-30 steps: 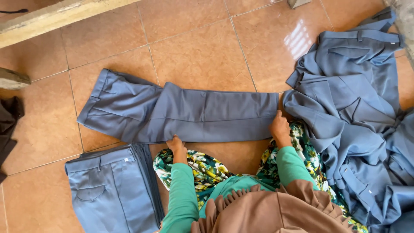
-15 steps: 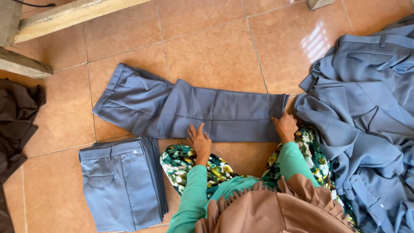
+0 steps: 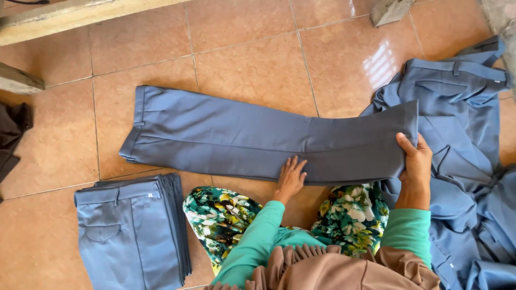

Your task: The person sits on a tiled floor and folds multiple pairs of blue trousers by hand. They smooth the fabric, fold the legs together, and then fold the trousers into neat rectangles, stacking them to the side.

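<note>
A pair of grey-blue trousers (image 3: 242, 139) lies stretched flat across the tiled floor, waistband at the left, leg ends at the right. My left hand (image 3: 291, 177) rests flat with spread fingers on the near edge of the legs, about the middle. My right hand (image 3: 415, 161) grips the leg ends and holds them slightly lifted off the floor. Both arms wear green sleeves.
A stack of folded grey-blue trousers (image 3: 131, 231) sits at the near left. A heap of unfolded trousers (image 3: 467, 161) fills the right side. Dark cloth (image 3: 12, 137) lies at the left edge. Wooden beams (image 3: 64, 19) run along the far left. My floral-clad knees (image 3: 226, 215) are below.
The view has shifted and drawn closer. My right hand has taken hold of the leg ends and raised them, and the trousers now lie longer and straighter. My left hand stays pressed on the near edge.
</note>
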